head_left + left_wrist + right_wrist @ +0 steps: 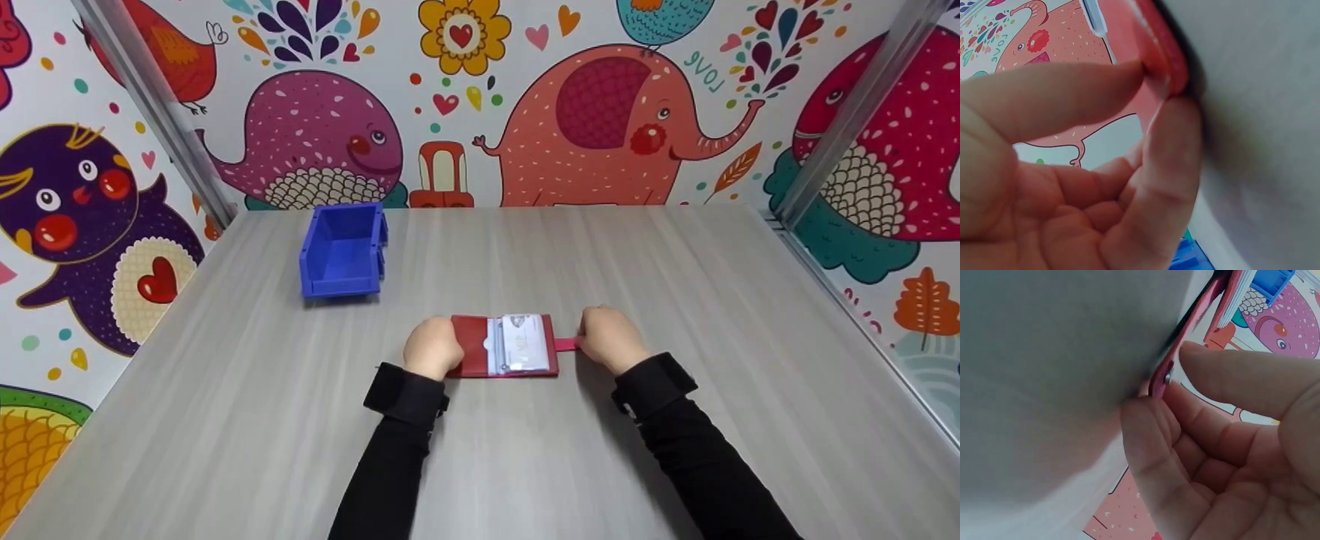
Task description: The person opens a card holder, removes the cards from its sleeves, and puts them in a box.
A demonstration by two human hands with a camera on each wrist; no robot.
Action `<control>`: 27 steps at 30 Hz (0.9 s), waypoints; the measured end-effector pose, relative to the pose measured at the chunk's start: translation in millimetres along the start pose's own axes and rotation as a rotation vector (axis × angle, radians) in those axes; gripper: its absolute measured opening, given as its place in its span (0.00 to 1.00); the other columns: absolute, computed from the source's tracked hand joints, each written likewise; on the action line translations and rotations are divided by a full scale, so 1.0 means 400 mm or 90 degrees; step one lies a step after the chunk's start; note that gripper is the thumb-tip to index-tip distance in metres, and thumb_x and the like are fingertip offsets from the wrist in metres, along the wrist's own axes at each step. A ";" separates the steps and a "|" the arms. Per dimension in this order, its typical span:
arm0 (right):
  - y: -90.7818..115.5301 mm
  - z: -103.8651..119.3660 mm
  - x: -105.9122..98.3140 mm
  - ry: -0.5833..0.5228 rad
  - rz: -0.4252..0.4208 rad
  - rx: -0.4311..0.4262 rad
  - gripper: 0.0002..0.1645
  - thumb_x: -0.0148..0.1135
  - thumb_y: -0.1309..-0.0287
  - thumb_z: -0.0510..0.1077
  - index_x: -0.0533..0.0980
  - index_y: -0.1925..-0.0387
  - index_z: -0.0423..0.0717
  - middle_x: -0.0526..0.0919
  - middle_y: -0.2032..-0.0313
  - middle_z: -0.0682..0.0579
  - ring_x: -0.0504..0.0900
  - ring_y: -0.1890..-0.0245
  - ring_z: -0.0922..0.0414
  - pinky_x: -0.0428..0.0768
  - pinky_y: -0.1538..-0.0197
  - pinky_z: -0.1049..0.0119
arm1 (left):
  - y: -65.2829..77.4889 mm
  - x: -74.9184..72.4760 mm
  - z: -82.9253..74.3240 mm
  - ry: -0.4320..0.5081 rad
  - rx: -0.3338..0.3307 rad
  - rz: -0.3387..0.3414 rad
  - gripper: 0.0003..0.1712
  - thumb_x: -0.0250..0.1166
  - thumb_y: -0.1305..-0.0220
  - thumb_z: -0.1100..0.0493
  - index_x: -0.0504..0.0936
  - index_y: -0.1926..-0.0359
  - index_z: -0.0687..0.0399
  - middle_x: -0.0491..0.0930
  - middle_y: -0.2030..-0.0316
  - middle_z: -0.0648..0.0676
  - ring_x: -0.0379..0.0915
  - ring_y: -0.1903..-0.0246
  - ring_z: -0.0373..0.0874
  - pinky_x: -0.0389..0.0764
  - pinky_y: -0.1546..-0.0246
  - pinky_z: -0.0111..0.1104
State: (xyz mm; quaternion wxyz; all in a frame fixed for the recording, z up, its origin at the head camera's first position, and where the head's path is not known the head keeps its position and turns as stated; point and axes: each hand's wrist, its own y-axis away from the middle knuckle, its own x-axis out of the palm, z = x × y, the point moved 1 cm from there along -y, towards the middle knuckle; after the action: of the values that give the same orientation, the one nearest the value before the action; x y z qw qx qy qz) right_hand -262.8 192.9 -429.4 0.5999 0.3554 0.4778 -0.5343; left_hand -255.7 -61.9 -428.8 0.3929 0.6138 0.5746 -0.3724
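Observation:
A red card holder (pixel 470 352) lies spread flat on the table, with clear plastic sleeves and a whitish card (pixel 526 343) on its right half. My left hand (pixel 433 346) pinches the left cover's edge between thumb and forefinger; the left wrist view shows this red edge (pixel 1176 67) up close. On the other side, my right hand (pixel 611 339) holds the end of the pink closing strap (pixel 566 344). A metal snap (pixel 1168 377) shows near the strap's tip in the right wrist view, with the thumb above and the forefinger at the end.
A blue plastic bin (pixel 343 251) stands toward the back left of the pale wood-grain table (pixel 480 465). Walls printed with cartoon animals (pixel 592 127) rise behind and at both sides, with metal posts (pixel 161 120) at the corners.

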 end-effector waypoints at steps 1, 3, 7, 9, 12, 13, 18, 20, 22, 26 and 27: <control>0.001 0.003 -0.001 -0.003 -0.004 -0.001 0.05 0.66 0.48 0.35 0.78 0.71 0.34 0.79 0.71 0.41 0.79 0.67 0.42 0.78 0.60 0.49 | 0.000 -0.001 0.000 -0.001 0.000 0.000 0.16 0.63 0.46 0.70 0.83 0.55 0.68 0.83 0.56 0.61 0.79 0.58 0.53 0.79 0.54 0.42; 0.002 0.011 -0.005 -0.007 -0.014 -0.011 0.07 0.66 0.45 0.36 0.78 0.68 0.33 0.79 0.68 0.39 0.80 0.65 0.41 0.78 0.58 0.49 | 0.000 -0.001 0.000 0.000 0.001 0.000 0.16 0.63 0.46 0.70 0.83 0.55 0.68 0.83 0.56 0.61 0.79 0.57 0.53 0.79 0.54 0.42; 0.004 0.029 -0.012 -0.020 -0.031 -0.028 0.11 0.66 0.43 0.37 0.79 0.62 0.31 0.81 0.64 0.38 0.81 0.61 0.41 0.79 0.56 0.48 | 0.000 -0.001 0.001 0.010 -0.001 0.001 0.16 0.63 0.47 0.71 0.83 0.55 0.68 0.83 0.56 0.61 0.79 0.58 0.53 0.79 0.54 0.42; 0.004 0.037 -0.014 -0.027 -0.038 -0.037 0.12 0.67 0.43 0.37 0.80 0.60 0.32 0.81 0.62 0.38 0.81 0.60 0.41 0.79 0.55 0.49 | 0.000 -0.001 0.001 0.014 -0.002 0.002 0.15 0.63 0.48 0.71 0.83 0.56 0.68 0.83 0.57 0.61 0.78 0.59 0.52 0.79 0.55 0.42; 0.005 0.047 -0.012 -0.037 -0.040 -0.055 0.12 0.68 0.44 0.36 0.80 0.59 0.33 0.82 0.60 0.39 0.81 0.57 0.41 0.78 0.53 0.48 | -0.001 -0.001 0.001 0.015 0.002 -0.001 0.14 0.63 0.49 0.72 0.84 0.58 0.67 0.83 0.57 0.61 0.78 0.60 0.51 0.79 0.57 0.41; 0.006 0.049 -0.010 -0.040 -0.039 -0.063 0.13 0.69 0.44 0.36 0.80 0.59 0.33 0.82 0.59 0.38 0.80 0.56 0.41 0.78 0.51 0.48 | -0.001 -0.001 0.001 0.016 0.002 -0.001 0.14 0.63 0.49 0.72 0.84 0.59 0.67 0.83 0.58 0.61 0.78 0.61 0.51 0.79 0.57 0.41; 0.009 0.061 -0.001 -0.055 -0.027 -0.108 0.15 0.71 0.47 0.36 0.81 0.58 0.34 0.83 0.58 0.40 0.81 0.54 0.41 0.77 0.49 0.48 | -0.001 0.000 0.003 0.014 0.007 -0.006 0.14 0.63 0.49 0.72 0.84 0.59 0.67 0.83 0.58 0.61 0.78 0.61 0.52 0.79 0.57 0.42; 0.009 0.065 0.003 -0.063 -0.025 -0.132 0.15 0.72 0.48 0.35 0.81 0.58 0.35 0.83 0.58 0.40 0.81 0.54 0.42 0.77 0.49 0.49 | -0.001 0.000 0.004 0.012 0.010 -0.008 0.14 0.63 0.49 0.71 0.84 0.59 0.67 0.83 0.58 0.61 0.78 0.61 0.52 0.79 0.57 0.42; 0.009 0.069 0.006 -0.069 -0.023 -0.155 0.16 0.72 0.48 0.34 0.81 0.57 0.35 0.84 0.57 0.41 0.81 0.54 0.43 0.77 0.48 0.49 | -0.001 0.001 0.004 0.011 0.011 -0.007 0.14 0.63 0.49 0.71 0.84 0.59 0.67 0.83 0.58 0.61 0.78 0.60 0.52 0.79 0.56 0.42; 0.008 0.077 0.011 -0.080 -0.016 -0.185 0.17 0.72 0.49 0.33 0.81 0.55 0.34 0.84 0.55 0.40 0.82 0.52 0.43 0.77 0.47 0.49 | 0.000 0.001 0.005 0.007 0.021 -0.011 0.14 0.62 0.50 0.72 0.84 0.60 0.67 0.83 0.59 0.61 0.79 0.60 0.52 0.79 0.56 0.41; 0.008 0.078 0.012 -0.084 -0.014 -0.191 0.17 0.72 0.49 0.32 0.81 0.55 0.34 0.84 0.55 0.40 0.82 0.52 0.43 0.77 0.47 0.50 | 0.000 0.001 0.005 0.006 0.022 -0.012 0.14 0.62 0.50 0.72 0.84 0.60 0.67 0.83 0.59 0.61 0.79 0.60 0.52 0.79 0.56 0.41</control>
State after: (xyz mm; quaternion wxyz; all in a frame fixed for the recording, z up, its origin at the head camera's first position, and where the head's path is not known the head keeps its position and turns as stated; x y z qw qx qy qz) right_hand -253.9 162.8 -425.2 0.6701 0.2207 0.5161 -0.4858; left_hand -255.7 -63.5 -429.9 0.3757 0.6172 0.5756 -0.3829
